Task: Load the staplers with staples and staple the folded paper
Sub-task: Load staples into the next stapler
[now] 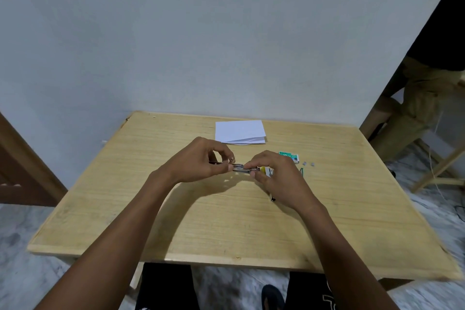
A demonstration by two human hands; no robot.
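Observation:
Both hands hold one small stapler (242, 168) above the middle of the wooden table (226, 229). My left hand (201, 161) pinches its left end, with metal parts showing between the fingers. My right hand (279, 179) grips its right end, where a yellow-and-white part (266, 171) shows. Whether the stapler is hinged open is unclear, and staples in it are hidden. The folded white paper (240, 131) lies flat near the table's far edge. A green staple box (289, 156) sits just right of my right hand. Two small strips of staples (308, 164) lie beside it.
A dark item (273, 199) peeks out under my right wrist; a green item (302, 171) lies right of the hand. Another person sits on a wooden stool (437, 171) at the far right. A brown door (22, 171) stands left. My legs show under the near edge.

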